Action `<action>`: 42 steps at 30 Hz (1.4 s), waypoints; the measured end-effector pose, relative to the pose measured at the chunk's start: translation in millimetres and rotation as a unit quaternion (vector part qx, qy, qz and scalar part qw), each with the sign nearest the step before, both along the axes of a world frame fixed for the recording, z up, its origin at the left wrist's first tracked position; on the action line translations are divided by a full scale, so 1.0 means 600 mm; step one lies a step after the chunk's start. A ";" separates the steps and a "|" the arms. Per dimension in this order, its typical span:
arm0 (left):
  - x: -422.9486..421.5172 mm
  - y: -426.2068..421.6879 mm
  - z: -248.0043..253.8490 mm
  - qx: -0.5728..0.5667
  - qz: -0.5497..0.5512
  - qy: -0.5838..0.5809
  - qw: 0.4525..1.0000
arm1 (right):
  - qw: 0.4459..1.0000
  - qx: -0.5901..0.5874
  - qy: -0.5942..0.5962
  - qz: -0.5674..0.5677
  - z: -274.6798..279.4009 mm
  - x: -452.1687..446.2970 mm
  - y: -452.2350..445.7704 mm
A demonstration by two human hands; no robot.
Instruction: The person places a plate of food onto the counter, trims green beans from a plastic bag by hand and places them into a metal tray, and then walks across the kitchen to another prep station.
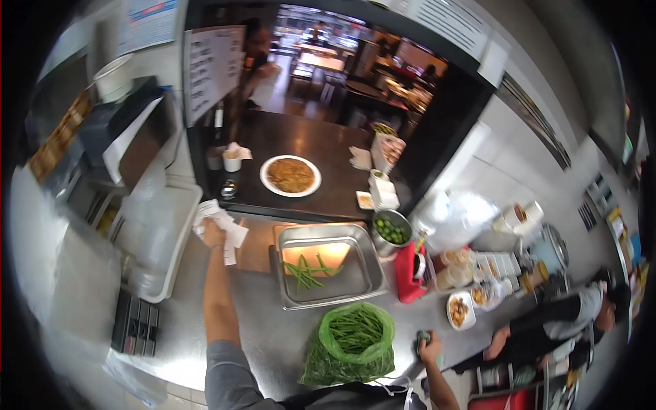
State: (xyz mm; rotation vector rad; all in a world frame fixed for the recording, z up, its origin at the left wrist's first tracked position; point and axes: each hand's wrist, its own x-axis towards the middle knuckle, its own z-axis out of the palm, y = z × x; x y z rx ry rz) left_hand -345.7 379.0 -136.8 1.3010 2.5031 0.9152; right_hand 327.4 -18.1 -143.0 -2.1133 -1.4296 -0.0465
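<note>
Taking the steel tray (pixel 372 277) as the centre of the clock, a white plastic bin (pixel 179 256) stands far out at nine o'clock, with a grey drawer unit (pixel 137 324) between eight and nine. The left hand (pixel 214 234) reaches out between nine and ten, its fingers partly bent over white paper slips (pixel 236 236) that it touches; how firmly it grips them I cannot tell. At eleven o'clock, a white plate (pixel 264 179) of browned food sits on the dark ledge (pixel 273 130).

The tray rests on the metal counter (pixel 260 294), a few loose green beans (pixel 301 273) lying crossed in its left part. Just beside it, near six o'clock, stands an open green bag (pixel 347 342) full of beans. At two o'clock is a metal pot (pixel 391 231) of small green produce, and at three a red holder (pixel 408 277). The right hand (pixel 429 347), at four o'clock, is mostly closed around a small dark-green item, too small to identify. Beyond, a white bowl (pixel 460 311) holds food pieces; between three and four, a person (pixel 581 311) leans in.
</note>
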 end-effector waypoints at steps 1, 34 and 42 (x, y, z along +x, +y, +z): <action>-0.012 0.004 -0.022 0.010 -0.016 0.041 0.999 | 1.000 -0.001 0.003 0.001 -0.007 0.006 0.002; 0.462 -0.636 0.220 0.150 -0.475 -0.016 0.867 | 0.992 0.056 0.056 0.101 0.081 -0.089 0.089; 0.528 -0.675 0.207 0.101 -0.536 0.093 0.833 | 0.914 -0.003 -0.023 0.404 0.205 -0.215 0.084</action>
